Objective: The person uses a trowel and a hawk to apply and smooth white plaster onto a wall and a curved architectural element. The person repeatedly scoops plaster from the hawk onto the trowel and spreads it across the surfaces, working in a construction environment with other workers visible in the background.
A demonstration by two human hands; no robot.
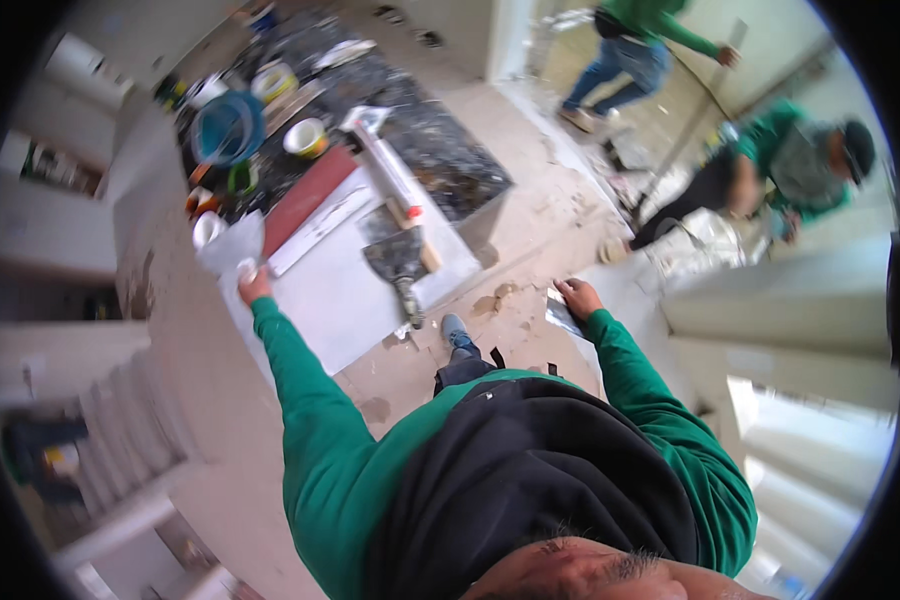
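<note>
My left hand (252,283) is closed at the near left edge of a white board (370,310). Its fingers pinch a pale, translucent, crumpled piece (234,246) that looks like plastic. Held low at my right side, my right hand (580,298) is closed on a shiny, flat, silvery plate (562,313), whose kind is unclear. On the board lies a wide putty knife (398,262) with a dark, smeared blade. A red strip (307,200), a long white strip (322,222) and a white tube with a red end (390,175) lie farther back.
A dark, paint-spattered table top (430,150) bears a blue bucket (227,128), a yellow-and-white tub (306,138) and several other containers. Two people in green tops are at right: one stands with a long pole (695,120), another is bent low (800,160). Stains mark the floor (500,300).
</note>
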